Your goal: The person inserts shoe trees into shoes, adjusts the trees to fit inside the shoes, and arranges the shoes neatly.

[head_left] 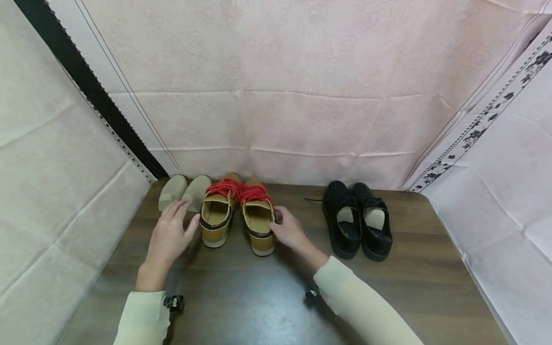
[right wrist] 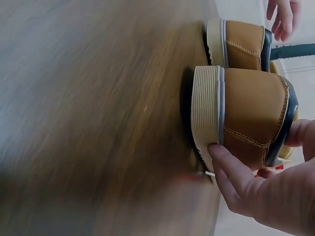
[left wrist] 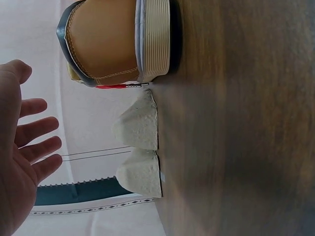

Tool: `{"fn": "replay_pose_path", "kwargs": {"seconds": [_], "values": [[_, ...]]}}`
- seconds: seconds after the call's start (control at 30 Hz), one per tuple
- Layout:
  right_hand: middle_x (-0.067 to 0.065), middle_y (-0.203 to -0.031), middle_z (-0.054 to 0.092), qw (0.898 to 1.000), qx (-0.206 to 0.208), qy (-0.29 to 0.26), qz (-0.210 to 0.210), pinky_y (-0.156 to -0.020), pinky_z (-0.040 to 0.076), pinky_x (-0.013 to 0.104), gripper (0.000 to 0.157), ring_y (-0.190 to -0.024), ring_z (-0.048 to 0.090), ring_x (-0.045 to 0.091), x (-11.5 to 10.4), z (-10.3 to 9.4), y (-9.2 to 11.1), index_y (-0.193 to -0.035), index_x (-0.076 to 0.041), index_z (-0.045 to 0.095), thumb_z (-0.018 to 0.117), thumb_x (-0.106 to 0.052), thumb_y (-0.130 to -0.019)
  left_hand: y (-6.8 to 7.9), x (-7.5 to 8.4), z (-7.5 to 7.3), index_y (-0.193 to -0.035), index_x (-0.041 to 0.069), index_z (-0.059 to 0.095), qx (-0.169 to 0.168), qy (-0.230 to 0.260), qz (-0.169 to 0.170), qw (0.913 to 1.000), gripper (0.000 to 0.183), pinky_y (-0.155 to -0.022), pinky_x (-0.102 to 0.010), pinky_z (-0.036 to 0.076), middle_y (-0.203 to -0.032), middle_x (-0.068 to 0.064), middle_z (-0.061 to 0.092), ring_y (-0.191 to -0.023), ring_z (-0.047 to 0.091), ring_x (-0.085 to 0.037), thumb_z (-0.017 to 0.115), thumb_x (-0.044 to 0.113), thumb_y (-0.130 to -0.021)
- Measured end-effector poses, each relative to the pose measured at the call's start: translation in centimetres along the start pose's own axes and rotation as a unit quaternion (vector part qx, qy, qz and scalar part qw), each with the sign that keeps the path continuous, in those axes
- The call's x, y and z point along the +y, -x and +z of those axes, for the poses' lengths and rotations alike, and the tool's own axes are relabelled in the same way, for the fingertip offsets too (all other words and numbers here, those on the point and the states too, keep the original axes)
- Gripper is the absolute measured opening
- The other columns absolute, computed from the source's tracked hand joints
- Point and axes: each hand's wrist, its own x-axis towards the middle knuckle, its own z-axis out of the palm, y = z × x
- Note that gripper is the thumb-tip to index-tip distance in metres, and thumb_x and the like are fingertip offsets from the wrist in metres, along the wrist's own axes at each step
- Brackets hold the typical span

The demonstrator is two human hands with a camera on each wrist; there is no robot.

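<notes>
A pair of tan shoes with red laces stands side by side, toes toward the wall. My right hand (head_left: 288,228) grips the right tan shoe (head_left: 261,245) by its outer side, thumb over the collar and fingers low against the side near the sole, as the right wrist view shows. My left hand (head_left: 171,237) is beside the left tan shoe (head_left: 213,235), fingers spread and holding nothing. In the left wrist view the palm hangs apart from the shoe's heel. Just beyond the left fingertips sit two pale grey, rough moulded toe-shaped shoe inserts (head_left: 197,190).
A pair of black lace-up shoes (head_left: 376,225) stands to the right, with pale pieces inside and one lace lying out to the left. Behind everything rises a pink patterned cloth wall (head_left: 276,120); white cloth walls close both sides. The floor (head_left: 241,302) is brown wood-look board.
</notes>
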Motion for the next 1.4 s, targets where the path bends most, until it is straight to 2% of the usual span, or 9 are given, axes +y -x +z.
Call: {"fn": "replay_pose_path", "kwargs": {"seconds": [0.1,0.23,0.47,0.6,0.73,0.97,1.1,1.23,1.4], "values": [[0.012,-0.132,0.067,0.999,0.018,0.041,-0.019,-0.096,0.056,0.043,0.052,-0.120,0.066,0.028,0.7,-1.3,0.5,-0.145,-0.011,0.054,0.065,-0.015,-0.095,0.0,0.0,0.1,-0.124,-0.011,0.066,0.001,0.001,0.002,1.0000,0.043,-0.102,-0.067,0.047,-0.126,-0.033,0.065,-0.122,0.058,-0.052,0.076,0.013,-0.090],[0.011,-0.129,0.069,0.995,0.045,0.083,-0.042,-0.091,0.058,0.041,0.048,-0.114,0.070,0.025,1.6,-3.0,1.4,-0.141,-0.013,0.059,0.064,-0.012,-0.093,0.0,0.0,0.2,-0.124,-0.011,0.066,0.003,0.002,0.003,1.0000,0.043,-0.102,-0.067,0.047,-0.126,-0.033,0.065,-0.122,0.058,-0.052,0.076,0.013,-0.090],[0.007,-0.122,0.071,0.984,0.082,0.144,-0.057,-0.085,0.058,0.040,0.044,-0.104,0.069,0.020,2.7,-5.0,3.0,-0.139,-0.019,0.062,0.062,-0.011,-0.095,-0.2,0.1,0.2,-0.124,-0.012,0.066,0.007,-0.004,0.015,0.9998,0.044,-0.103,-0.066,0.047,-0.126,-0.033,0.065,-0.122,0.058,-0.052,0.077,0.014,-0.089],[0.006,-0.121,0.070,0.978,0.105,0.169,-0.058,-0.087,0.056,0.041,0.044,-0.105,0.067,0.020,3.3,-5.6,4.1,-0.138,-0.018,0.062,0.060,-0.010,-0.095,-0.4,0.3,0.1,-0.124,-0.012,0.066,0.006,-0.006,0.025,0.9997,0.045,-0.103,-0.065,0.047,-0.127,-0.033,0.065,-0.122,0.058,-0.052,0.076,0.015,-0.089],[0.009,-0.128,0.067,0.975,0.122,0.179,-0.049,-0.091,0.056,0.045,0.045,-0.114,0.065,0.023,3.7,-6.0,5.4,-0.141,-0.014,0.058,0.057,-0.010,-0.096,-0.4,0.2,0.1,-0.124,-0.011,0.066,0.007,-0.005,0.025,0.9997,0.045,-0.103,-0.065,0.047,-0.127,-0.032,0.065,-0.122,0.058,-0.052,0.077,0.015,-0.089],[0.016,-0.145,0.056,0.975,0.111,0.193,-0.008,-0.098,0.053,0.053,0.054,-0.129,0.058,0.032,4.2,-6.8,8.1,-0.150,-0.010,0.045,0.052,-0.013,-0.097,0.2,-0.2,0.4,-0.126,-0.012,0.064,0.002,0.008,0.020,0.9998,0.046,-0.102,-0.064,0.048,-0.126,-0.032,0.065,-0.121,0.059,-0.051,0.077,0.012,-0.089],[0.018,-0.149,0.052,0.977,0.093,0.190,0.003,-0.102,0.051,0.055,0.057,-0.133,0.055,0.033,4.2,-6.9,9.3,-0.153,-0.008,0.041,0.052,-0.012,-0.097,0.2,-0.4,0.4,-0.127,-0.011,0.064,0.000,0.017,0.004,0.9999,0.044,-0.102,-0.062,0.048,-0.127,-0.031,0.065,-0.121,0.059,-0.049,0.075,0.009,-0.089],[0.019,-0.148,0.051,0.980,0.079,0.180,-0.003,-0.100,0.053,0.052,0.056,-0.130,0.057,0.031,4.3,-7.1,10.0,-0.152,-0.006,0.041,0.055,-0.014,-0.099,-0.2,-0.8,0.3,-0.129,-0.009,0.063,-0.004,0.018,-0.028,0.9994,0.043,-0.102,-0.063,0.048,-0.130,-0.032,0.063,-0.122,0.058,-0.051,0.073,0.006,-0.090],[0.017,-0.142,0.054,0.983,0.074,0.163,-0.030,-0.095,0.057,0.047,0.053,-0.123,0.062,0.029,4.8,-7.7,10.1,-0.149,-0.005,0.045,0.061,-0.021,-0.101,-0.9,-1.6,0.6,-0.133,-0.007,0.060,-0.033,0.014,-0.077,0.9964,0.045,-0.097,-0.067,0.048,-0.134,-0.034,0.058,-0.123,0.055,-0.053,0.071,0.008,-0.092]]}}
